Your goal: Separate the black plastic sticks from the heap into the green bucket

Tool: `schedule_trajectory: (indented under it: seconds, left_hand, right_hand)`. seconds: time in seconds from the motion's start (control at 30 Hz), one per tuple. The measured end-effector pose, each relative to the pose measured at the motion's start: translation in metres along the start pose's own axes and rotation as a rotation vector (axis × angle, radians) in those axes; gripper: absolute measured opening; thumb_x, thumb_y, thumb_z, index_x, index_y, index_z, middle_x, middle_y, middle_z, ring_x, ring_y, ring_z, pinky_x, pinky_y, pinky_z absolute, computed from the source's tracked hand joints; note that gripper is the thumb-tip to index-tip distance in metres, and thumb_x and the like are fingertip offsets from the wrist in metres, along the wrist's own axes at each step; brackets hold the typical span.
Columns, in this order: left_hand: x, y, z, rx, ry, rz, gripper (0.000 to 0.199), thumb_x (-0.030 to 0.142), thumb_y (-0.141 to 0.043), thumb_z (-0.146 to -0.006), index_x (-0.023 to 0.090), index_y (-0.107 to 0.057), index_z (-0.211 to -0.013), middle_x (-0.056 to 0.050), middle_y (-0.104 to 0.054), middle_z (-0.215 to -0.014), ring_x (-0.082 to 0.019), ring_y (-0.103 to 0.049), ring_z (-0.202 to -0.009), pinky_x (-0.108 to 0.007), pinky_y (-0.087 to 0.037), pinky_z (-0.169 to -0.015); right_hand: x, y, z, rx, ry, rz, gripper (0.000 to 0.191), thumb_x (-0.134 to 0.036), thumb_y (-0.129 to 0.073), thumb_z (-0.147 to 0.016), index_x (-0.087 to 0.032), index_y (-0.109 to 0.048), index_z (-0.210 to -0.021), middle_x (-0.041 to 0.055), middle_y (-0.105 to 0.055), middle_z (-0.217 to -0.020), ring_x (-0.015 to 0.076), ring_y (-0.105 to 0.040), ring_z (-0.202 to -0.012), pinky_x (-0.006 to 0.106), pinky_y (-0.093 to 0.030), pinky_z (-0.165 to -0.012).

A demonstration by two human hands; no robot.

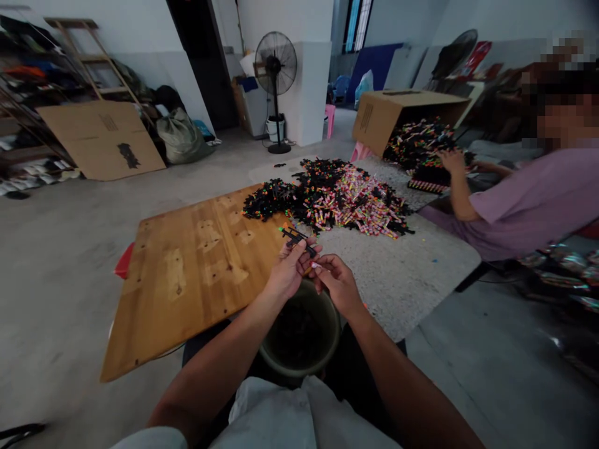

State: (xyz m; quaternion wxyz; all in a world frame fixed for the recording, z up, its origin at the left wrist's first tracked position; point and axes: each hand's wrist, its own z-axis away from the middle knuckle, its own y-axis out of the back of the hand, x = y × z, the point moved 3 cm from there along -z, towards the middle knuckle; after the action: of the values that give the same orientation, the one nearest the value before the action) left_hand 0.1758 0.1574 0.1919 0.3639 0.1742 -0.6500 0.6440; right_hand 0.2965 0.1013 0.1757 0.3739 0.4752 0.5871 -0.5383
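Note:
My left hand (287, 269) is closed around a black plastic toy gun (297, 239), its thin end pointing up and left over the table. There may be more than one black piece in that grip; I cannot tell. Close beside it, my right hand (337, 284) pinches a small pink-and-white tube (315, 265) near the lower end of the toy gun. Both hands are above the rim of a green bucket (333, 349) between my legs, with dark pieces inside. Just beyond lies a heap of black toy guns (276, 198) with orange and green tips, mixed with pink-labelled tubes (360, 202).
A wooden board (187, 249) lies at left beside the speckled grey tabletop (421, 262). At right a co-worker in a purple shirt (538, 193) handles pieces by a tipped cardboard box (374, 118). A standing fan (276, 68) is behind; a red container (124, 260) shows past the board.

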Motion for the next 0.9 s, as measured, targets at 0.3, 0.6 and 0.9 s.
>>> schedule_trajectory:
  seconds: [0.3, 0.6, 0.9]
  left_hand:
    - [0.005, -0.013, 0.015, -0.052, 0.006, -0.038, 0.036, 0.035, -0.085, -0.083, 0.018, -0.063, -0.105, -0.005, -0.077, -0.098, -0.015, -0.075, -0.076, -0.021, -0.056, -0.061]
    - [0.004, -0.017, 0.021, 0.000, -0.034, -0.043, 0.034, 0.035, -0.084, -0.084, 0.022, -0.060, -0.104, -0.003, -0.076, -0.098, -0.018, -0.075, -0.090, -0.025, -0.061, -0.072]
    - [0.002, -0.018, 0.024, 0.018, -0.144, -0.132, 0.037, 0.039, -0.084, -0.083, 0.023, -0.058, -0.103, -0.002, -0.073, -0.096, -0.015, -0.073, -0.084, -0.025, -0.058, -0.075]
  right_hand:
    - [-0.006, -0.006, 0.003, 0.035, -0.007, -0.129, 0.028, -0.042, -0.079, -0.085, -0.023, -0.062, -0.096, -0.0021, -0.072, -0.074, 0.0110, -0.058, -0.045, 0.024, -0.047, -0.043]
    - [-0.018, -0.017, 0.007, 0.123, -0.121, -0.316, 0.030, -0.041, -0.083, -0.075, -0.022, -0.061, -0.085, -0.0022, -0.070, -0.065, 0.0103, -0.054, -0.038, 0.021, -0.040, -0.035]
    - [-0.021, -0.019, 0.009, 0.205, -0.207, -0.440, 0.022, -0.033, -0.081, -0.068, -0.021, -0.063, -0.075, -0.0029, -0.068, -0.061, 0.0083, -0.049, -0.038, 0.018, -0.038, -0.034]
